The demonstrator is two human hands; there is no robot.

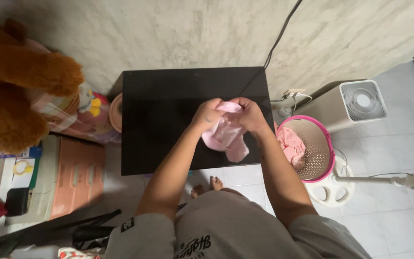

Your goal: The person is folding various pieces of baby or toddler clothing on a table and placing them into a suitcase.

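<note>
Standing over a black table [159,144], the person holds a small pink garment [226,134] in both hands, lifted just above the tabletop near its right half. The left hand [207,115] and the right hand [250,115] meet at the top edge of the cloth, fingers curled closed and pinching it — knuckles almost touching — while the rest of the fabric hangs loose below them and droops toward the table's near edge.

The garment looks thin, soft and very light; it folds and sags wherever it is not gripped, so it will keep no shape of its own. It seems neither slippery nor fragile. A pinch along a hem or seam, with the hands spread apart, would likely give the best control — bunched at one spot as now, the lower part swings free.

Just right of the table stands a perforated laundry basket [329,144] with a pink rim, more pink cloth [291,146] lying inside it. Behind that sits a white air purifier [360,101]. A large brown plush toy [20,81] rests at the left, above a peach drawer unit [75,175].
</note>
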